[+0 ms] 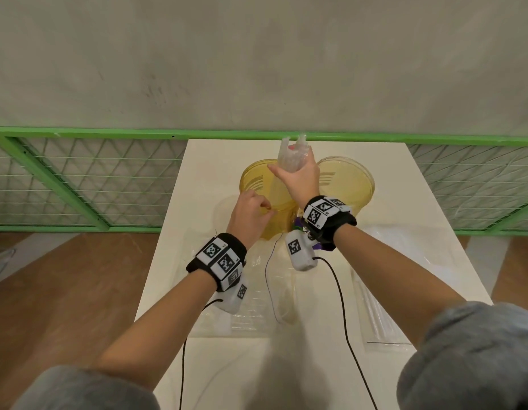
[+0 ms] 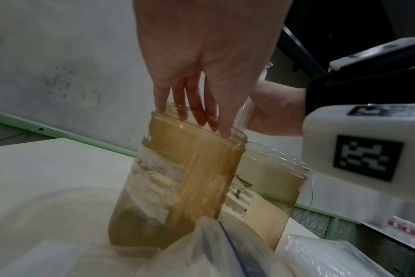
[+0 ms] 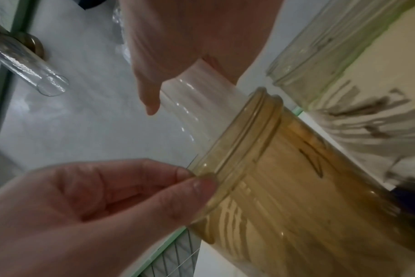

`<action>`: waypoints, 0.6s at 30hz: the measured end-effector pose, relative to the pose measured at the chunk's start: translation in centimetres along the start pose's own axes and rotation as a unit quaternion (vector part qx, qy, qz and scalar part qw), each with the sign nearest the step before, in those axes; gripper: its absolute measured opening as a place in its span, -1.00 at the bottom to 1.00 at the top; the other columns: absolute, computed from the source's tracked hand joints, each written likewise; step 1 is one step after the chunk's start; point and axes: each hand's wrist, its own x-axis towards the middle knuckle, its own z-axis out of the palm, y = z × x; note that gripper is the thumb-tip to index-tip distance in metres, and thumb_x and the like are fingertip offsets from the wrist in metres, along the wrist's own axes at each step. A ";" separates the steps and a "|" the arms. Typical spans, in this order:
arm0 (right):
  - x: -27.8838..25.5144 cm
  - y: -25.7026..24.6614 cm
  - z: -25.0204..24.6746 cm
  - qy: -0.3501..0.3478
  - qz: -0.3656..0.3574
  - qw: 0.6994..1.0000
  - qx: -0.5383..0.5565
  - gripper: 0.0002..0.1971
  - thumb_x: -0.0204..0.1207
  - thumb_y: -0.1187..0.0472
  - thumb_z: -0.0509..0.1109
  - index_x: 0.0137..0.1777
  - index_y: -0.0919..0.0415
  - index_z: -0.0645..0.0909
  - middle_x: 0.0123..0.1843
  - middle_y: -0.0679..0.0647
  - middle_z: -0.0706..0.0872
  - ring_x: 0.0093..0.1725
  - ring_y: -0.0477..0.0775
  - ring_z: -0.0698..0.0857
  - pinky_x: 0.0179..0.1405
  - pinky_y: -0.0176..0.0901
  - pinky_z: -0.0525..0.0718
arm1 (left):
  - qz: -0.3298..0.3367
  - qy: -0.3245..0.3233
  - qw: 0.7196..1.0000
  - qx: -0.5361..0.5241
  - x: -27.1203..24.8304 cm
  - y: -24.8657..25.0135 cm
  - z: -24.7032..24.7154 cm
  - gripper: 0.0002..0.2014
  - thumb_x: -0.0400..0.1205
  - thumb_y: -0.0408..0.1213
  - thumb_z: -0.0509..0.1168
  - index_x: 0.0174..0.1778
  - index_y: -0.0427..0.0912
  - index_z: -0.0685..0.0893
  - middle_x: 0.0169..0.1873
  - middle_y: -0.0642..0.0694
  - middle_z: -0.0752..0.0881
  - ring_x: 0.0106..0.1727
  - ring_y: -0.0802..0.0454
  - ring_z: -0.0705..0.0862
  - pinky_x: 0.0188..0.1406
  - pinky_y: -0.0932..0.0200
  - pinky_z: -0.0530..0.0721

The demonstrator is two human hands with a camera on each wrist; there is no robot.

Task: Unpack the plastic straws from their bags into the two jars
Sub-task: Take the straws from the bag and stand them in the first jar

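Two yellow-tinted clear jars stand at the far middle of the white table (image 1: pixel 215 365). My right hand (image 1: pixel 295 165) grips a clear bag of straws (image 1: pixel 288 156) upended over the left jar (image 1: pixel 257 177), and its lower end reaches into the jar's mouth. In the right wrist view the bag of straws (image 3: pixel 197 112) runs from my right hand (image 3: pixel 192 80) into the left jar (image 3: pixel 284 196). My left hand (image 1: pixel 265 210) pinches that jar's near rim between thumb and finger, as my left hand (image 3: pixel 194 178) shows there. The right jar (image 1: pixel 348 184) stands beside it.
More clear bags lie on the table: one with straws at the right (image 1: pixel 384 315), others near the front (image 1: pixel 257 306). A green mesh fence (image 1: pixel 79 179) runs behind the table below a grey wall. Wrist-camera cables (image 1: pixel 342 306) trail over the tabletop.
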 end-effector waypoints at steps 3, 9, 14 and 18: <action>-0.2 0.5 0.2 -0.025 -0.005 1.000 0.004 -0.19 0.22 0.09 0.66 0.41 0.11 0.30 0.04 -0.08 0.62 0.09 -0.01 0.66 0.13 -0.10 0.67 | -0.011 -0.003 1.000 -0.004 0.2 0.1 0.0 -0.82 0.52 -0.23 0.42 -0.07 -0.28 0.73 -0.01 -0.18 0.68 0.15 -0.06 0.55 0.12 0.28 0.40; -1.1 0.1 -0.4 -0.050 -0.017 0.999 0.006 0.08 0.18 0.07 0.68 0.59 0.07 0.05 0.50 0.12 0.41 0.53 0.04 0.33 0.51 -0.07 0.31 | -0.025 -0.016 0.999 -0.014 0.1 0.4 0.0 -0.76 0.54 -0.24 0.40 0.06 -0.29 0.70 0.10 -0.18 0.64 0.26 -0.06 0.51 0.17 0.33 0.35; -5.4 0.9 -2.4 0.018 -0.122 0.991 -0.055 -0.13 0.37 0.04 0.53 0.58 0.14 0.12 0.55 0.08 0.29 0.54 -0.01 0.27 0.51 -0.21 0.23 | 0.048 0.067 0.996 -0.028 -1.6 -0.3 -0.4 -0.58 0.51 -0.40 0.39 0.29 -0.29 0.51 0.23 -0.22 0.50 0.31 -0.12 0.50 0.36 0.04 0.51; -10.6 5.9 -3.1 0.003 -0.131 0.987 -0.097 -0.81 0.47 0.43 0.36 0.05 0.25 0.55 0.02 0.10 0.60 0.01 0.05 0.59 0.04 0.00 0.64 | 0.068 0.101 0.992 0.036 -4.6 -2.7 0.6 -0.68 0.49 -0.48 0.29 0.18 -0.30 0.53 0.07 -0.21 0.56 0.08 -0.11 0.54 0.09 -0.03 0.61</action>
